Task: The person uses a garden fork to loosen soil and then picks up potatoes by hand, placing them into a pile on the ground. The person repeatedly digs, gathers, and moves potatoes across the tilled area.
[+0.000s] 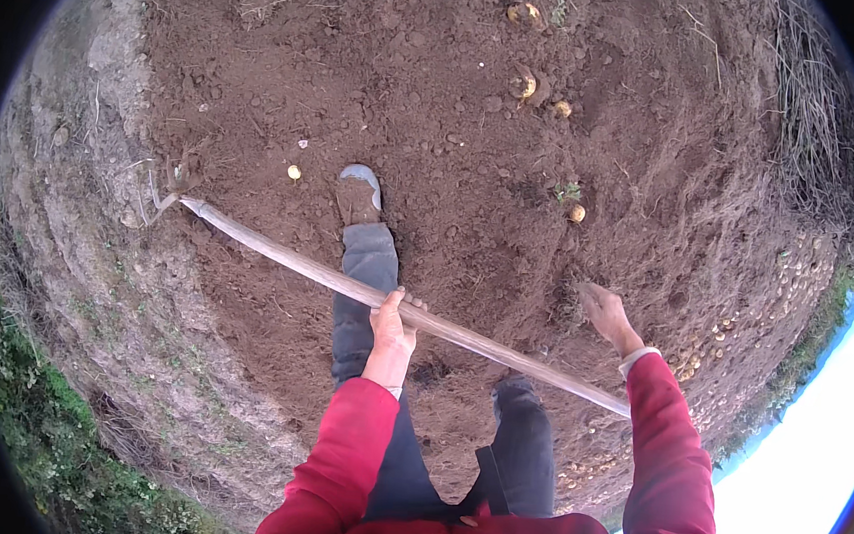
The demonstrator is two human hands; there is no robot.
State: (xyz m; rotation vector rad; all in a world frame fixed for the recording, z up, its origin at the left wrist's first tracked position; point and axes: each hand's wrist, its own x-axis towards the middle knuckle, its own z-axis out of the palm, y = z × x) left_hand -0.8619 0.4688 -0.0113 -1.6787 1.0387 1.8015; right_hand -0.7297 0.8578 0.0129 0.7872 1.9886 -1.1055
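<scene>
My left hand is wrapped around the long wooden handle of a pronged hoe, which slants across in front of my legs. Its metal tines are at the left, by the border between loose brown soil and paler ground. The handle's other end reaches my right sleeve. My right hand is off the handle, beside a dark clump of dry roots or stems; whether the fingers grip it is unclear. Potatoes lie on the soil, one left of my shoe and another beyond my right hand.
More potatoes lie farther ahead, some partly buried. My shoe stands on the dug soil. Many potatoes are strewn at the right. Dry stalks are heaped at upper right, and green plants border the lower left.
</scene>
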